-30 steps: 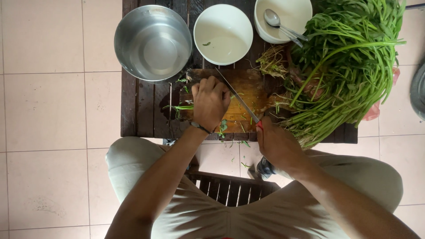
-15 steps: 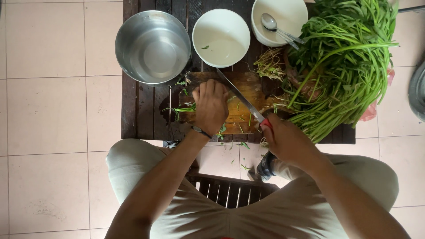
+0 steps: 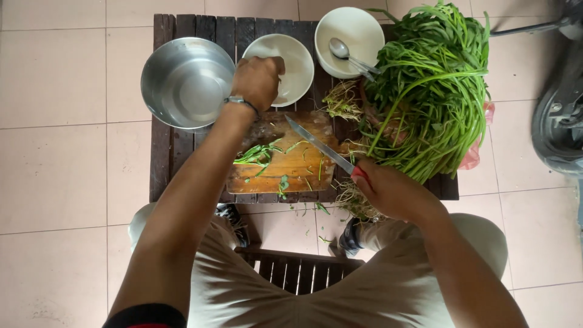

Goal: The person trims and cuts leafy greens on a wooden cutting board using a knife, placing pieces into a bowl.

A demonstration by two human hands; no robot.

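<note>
Left hand: the left hand (image 3: 258, 79) hangs over the near rim of the white round ceramic bowl (image 3: 290, 67), fingers bunched together and pointing down into it; whether they pinch anything cannot be told. A metal-banded watch sits on the wrist.
Right hand: the right hand (image 3: 392, 193) has its fingers wrapped tight around the red handle of a long steel-bladed kitchen knife (image 3: 319, 144).
Knife: the blade slants up and left from the handle, its tip over the upper middle of the board.
Chopping board: a worn, yellow-brown wooden chopping board (image 3: 285, 161) lies at the near edge of the worktop, between the two hands.
Cut greens: a small cluster of cut green stem pieces (image 3: 258, 155) lies on the left half of the board, with a few scraps scattered nearer the front edge.
Worktop: a low dark slatted wooden worktop (image 3: 176, 152) carries everything; it stands on a pale tiled floor (image 3: 54, 182).
Metal bowl: a round stainless-steel bowl (image 3: 185, 82) stands at the far left, just beside the white bowl.
Second bowl: another white ceramic bowl (image 3: 352, 30) holding a metal spoon (image 3: 346, 51) stands at the far edge, right of the first.
Greens: a big heap of long-stemmed green leafy vegetables (image 3: 434, 85) fills the right end, roots toward the board.
</note>
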